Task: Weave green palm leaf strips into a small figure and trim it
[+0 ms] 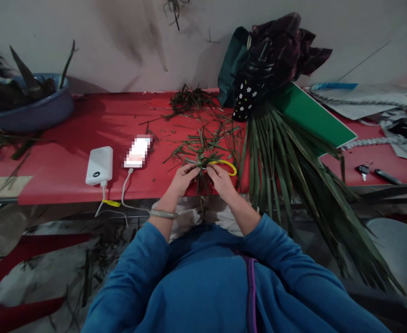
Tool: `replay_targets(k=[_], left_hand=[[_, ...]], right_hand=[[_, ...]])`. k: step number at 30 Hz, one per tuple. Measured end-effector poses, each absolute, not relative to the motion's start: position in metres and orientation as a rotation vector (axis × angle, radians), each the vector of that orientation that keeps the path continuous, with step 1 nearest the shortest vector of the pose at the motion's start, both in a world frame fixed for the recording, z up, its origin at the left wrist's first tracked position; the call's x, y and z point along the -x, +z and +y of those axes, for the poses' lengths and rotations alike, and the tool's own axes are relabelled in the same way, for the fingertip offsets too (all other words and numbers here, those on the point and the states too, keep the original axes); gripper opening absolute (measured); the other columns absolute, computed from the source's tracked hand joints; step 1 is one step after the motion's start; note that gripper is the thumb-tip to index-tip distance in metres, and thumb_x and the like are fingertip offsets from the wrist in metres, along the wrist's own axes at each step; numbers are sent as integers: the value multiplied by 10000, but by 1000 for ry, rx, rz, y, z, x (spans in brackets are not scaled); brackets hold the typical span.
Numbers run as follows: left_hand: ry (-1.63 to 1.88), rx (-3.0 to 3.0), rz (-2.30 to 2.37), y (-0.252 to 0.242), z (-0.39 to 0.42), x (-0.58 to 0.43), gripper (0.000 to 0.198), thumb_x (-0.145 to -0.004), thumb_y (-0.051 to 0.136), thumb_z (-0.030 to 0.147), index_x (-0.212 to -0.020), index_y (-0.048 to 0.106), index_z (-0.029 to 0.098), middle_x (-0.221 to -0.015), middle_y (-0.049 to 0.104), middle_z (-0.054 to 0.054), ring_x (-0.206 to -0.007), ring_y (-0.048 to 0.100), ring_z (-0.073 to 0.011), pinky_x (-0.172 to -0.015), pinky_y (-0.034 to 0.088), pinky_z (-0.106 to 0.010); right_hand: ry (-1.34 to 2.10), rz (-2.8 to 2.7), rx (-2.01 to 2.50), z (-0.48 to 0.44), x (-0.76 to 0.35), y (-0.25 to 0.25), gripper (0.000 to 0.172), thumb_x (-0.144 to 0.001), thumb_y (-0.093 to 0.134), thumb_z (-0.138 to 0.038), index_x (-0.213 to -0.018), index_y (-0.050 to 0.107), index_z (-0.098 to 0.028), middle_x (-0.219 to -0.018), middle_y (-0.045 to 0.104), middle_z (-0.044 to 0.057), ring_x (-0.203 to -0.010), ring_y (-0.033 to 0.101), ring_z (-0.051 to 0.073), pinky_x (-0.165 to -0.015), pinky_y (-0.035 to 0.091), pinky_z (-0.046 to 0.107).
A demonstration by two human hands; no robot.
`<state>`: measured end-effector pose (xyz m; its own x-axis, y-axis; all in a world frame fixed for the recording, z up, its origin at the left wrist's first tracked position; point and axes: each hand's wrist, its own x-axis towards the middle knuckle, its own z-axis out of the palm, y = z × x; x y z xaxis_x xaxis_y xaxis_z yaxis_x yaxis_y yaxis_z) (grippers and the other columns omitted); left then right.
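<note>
My left hand (186, 179) and my right hand (221, 181) meet close together at the front edge of the red-covered table. Both have their fingers pinched on a small bunch of green leaf strips (203, 162), whose ends hang down between them. A yellow loop (231, 165), like a scissors handle, sticks out just behind my right fingers; the rest of it is hidden. Cut leaf scraps (212, 138) lie scattered beyond the hands. To the right, long palm leaves (276, 157) fan over the table edge.
On the left are a white power bank (99, 165), a cabled phone (138, 151) and a blue basin (33, 111) with plants. Bags (233, 69), a flowered umbrella cover (244, 99) and a green board (314, 120) stand behind the leaves. Keys (363, 172) lie far right.
</note>
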<state>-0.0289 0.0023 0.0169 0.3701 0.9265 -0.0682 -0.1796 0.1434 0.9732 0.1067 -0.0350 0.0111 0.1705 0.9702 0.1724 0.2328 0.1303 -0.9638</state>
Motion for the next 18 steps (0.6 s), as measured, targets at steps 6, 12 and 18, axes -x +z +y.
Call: replay_targets(k=[6, 12, 18], left_hand=[[897, -1311, 819, 19, 2, 28, 297, -611, 663, 308, -871, 665, 164, -765, 636, -3, -591, 485, -64, -595, 387, -205], [848, -1145, 854, 12, 7, 33, 251, -625, 597, 276, -836, 661, 155, -580, 554, 16, -483, 443, -56, -483, 336, -193], [833, -1338, 866, 11, 8, 31, 238, -604, 558, 194, -813, 668, 159, -584, 560, 35, -463, 386, -37, -496, 325, -189]], right_hand=[[921, -1132, 1327, -35, -103, 9, 189, -724, 482, -390, -691, 516, -208, -558, 472, -23, -496, 443, 112, -469, 397, 241], [994, -1016, 1342, -34, -102, 10, 182, -720, 471, -378, -632, 452, -220, -504, 435, -29, -440, 422, 109, -429, 378, 246], [936, -1074, 1322, -31, -103, 9, 171, -730, 476, -357, -644, 481, -209, -525, 435, -36, -434, 398, 94, -429, 367, 234]])
